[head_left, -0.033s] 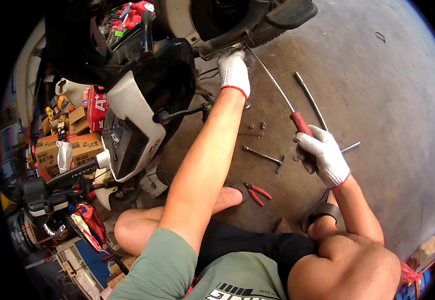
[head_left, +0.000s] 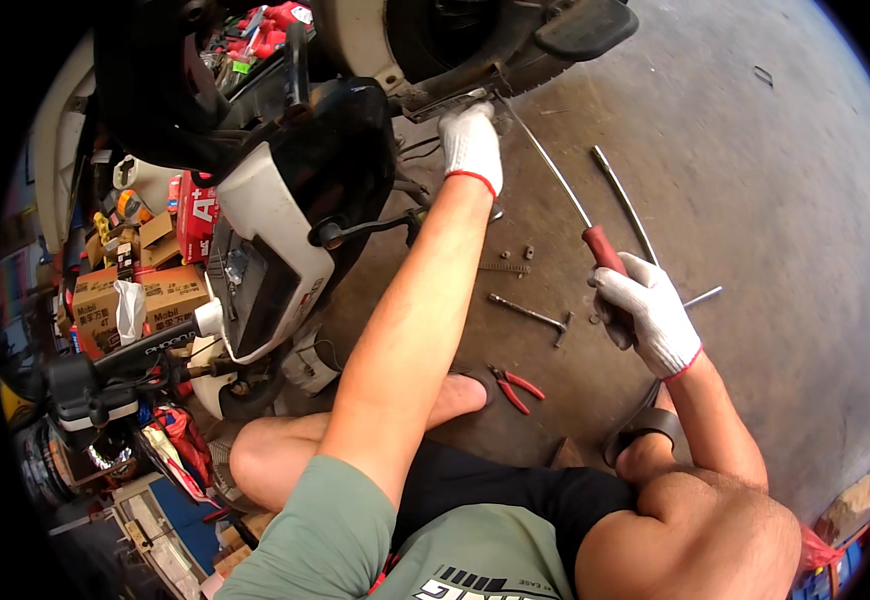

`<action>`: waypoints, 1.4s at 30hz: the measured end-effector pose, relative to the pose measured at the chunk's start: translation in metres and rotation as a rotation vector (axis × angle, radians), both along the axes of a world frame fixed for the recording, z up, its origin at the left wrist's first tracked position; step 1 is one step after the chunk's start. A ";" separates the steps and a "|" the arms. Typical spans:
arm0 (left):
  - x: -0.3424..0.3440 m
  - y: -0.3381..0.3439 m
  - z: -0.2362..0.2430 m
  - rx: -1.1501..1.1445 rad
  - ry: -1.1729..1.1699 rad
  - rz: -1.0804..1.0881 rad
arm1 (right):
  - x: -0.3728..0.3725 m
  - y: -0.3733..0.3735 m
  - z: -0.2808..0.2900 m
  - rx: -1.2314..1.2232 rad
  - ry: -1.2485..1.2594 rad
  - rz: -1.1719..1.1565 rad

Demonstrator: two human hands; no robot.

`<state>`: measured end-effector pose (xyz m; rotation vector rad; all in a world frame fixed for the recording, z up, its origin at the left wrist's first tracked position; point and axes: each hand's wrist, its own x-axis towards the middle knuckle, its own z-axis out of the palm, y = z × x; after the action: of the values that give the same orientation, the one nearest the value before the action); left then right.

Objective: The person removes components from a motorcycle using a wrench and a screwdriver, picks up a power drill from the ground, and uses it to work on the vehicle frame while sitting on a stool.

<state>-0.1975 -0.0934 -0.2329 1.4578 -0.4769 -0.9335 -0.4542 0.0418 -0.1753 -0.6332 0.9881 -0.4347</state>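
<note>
My right hand (head_left: 650,312), in a white knit glove with a red cuff, grips the red handle of a long screwdriver (head_left: 559,180). Its thin shaft slants up and left, and the tip meets the dirty underside of a scooter (head_left: 455,100). My left hand (head_left: 470,142), gloved the same way, reaches up to that underside beside the tip. Its fingers look curled against a metal part there, but they are partly hidden and what they hold cannot be made out.
On the concrete floor lie a long metal bar (head_left: 622,200), a T-handled wrench (head_left: 533,315), red-handled pliers (head_left: 515,387), a coil spring (head_left: 504,268) and small nuts. Cardboard boxes (head_left: 105,305) crowd the left behind the scooter's handlebar (head_left: 145,350). My bent legs frame the near side.
</note>
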 end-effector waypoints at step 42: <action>-0.047 0.170 0.067 0.204 -0.926 -1.507 | -0.064 0.098 -0.098 -0.745 0.795 0.143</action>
<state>-0.2450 0.0769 -0.1658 1.5316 -2.4248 -1.3576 -0.5182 0.1398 -0.2730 -1.6200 1.5218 -0.4258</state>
